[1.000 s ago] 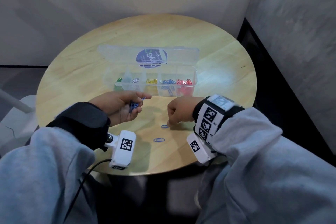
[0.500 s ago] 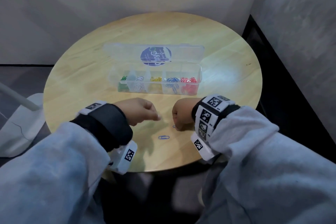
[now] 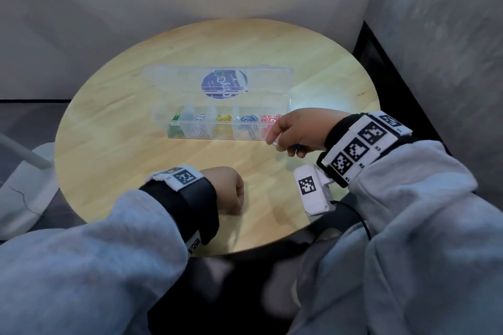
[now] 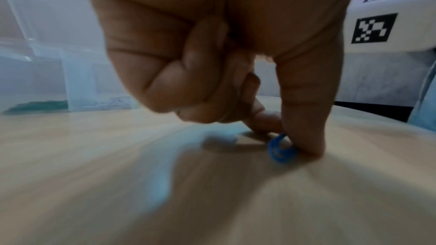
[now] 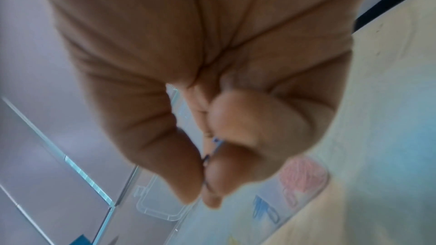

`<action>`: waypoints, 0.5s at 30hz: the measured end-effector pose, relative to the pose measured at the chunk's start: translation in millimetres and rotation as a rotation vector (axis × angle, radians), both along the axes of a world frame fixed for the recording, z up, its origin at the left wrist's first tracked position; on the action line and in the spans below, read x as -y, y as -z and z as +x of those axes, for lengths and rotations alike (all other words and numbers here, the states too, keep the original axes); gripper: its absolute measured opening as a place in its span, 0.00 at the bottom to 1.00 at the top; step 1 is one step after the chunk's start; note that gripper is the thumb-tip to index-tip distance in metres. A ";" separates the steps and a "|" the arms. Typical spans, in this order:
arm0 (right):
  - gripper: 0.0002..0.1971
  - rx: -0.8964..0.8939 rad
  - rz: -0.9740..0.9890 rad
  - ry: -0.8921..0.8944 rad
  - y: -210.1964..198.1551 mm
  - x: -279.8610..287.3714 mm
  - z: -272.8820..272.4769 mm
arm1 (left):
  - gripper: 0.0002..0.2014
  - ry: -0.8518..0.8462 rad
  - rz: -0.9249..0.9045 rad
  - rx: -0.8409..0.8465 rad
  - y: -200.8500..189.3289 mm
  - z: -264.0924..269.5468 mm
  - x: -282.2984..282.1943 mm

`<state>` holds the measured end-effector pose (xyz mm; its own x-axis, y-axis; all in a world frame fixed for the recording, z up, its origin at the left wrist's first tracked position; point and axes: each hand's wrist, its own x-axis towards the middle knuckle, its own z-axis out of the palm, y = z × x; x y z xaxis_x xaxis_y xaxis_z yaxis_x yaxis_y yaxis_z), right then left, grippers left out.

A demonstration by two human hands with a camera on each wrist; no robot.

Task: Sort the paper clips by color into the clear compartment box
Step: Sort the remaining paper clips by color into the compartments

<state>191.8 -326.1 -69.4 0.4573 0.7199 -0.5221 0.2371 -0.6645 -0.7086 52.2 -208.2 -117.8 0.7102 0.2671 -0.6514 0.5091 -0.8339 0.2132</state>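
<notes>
The right hand (image 3: 298,134) is raised near the right end of the clear compartment box (image 3: 221,128), its grip pinching a blue paper clip (image 5: 216,148) between thumb and fingertips. The left hand (image 3: 226,189) is down near the tabletop's (image 3: 114,144) front edge, fingers curled, thumb and a fingertip pinching another blue paper clip (image 4: 280,151) against the wood. The box sits mid-tabletop with its lid (image 3: 217,81) open toward the far edge; green, white, yellow, blue and red clips fill separate compartments.
</notes>
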 end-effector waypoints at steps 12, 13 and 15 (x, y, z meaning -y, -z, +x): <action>0.13 -0.235 0.043 0.181 -6.0 -5.3 1.8 | 0.14 -0.894 -0.738 0.496 -55.5 33.0 -45.3; 0.12 -0.239 0.057 0.196 -7.1 -5.7 2.8 | 0.13 -0.894 -0.716 0.519 -60.2 40.9 -46.6; 0.10 -0.241 0.086 0.229 -8.3 -6.1 5.4 | 0.13 -0.867 -0.654 0.553 -66.0 56.4 -46.2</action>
<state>197.2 -320.0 -61.1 0.4830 0.6590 -0.5766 -0.0928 -0.6163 -0.7820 108.6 -162.0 -51.8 0.6834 0.5253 -0.5070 0.5513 0.0839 0.8300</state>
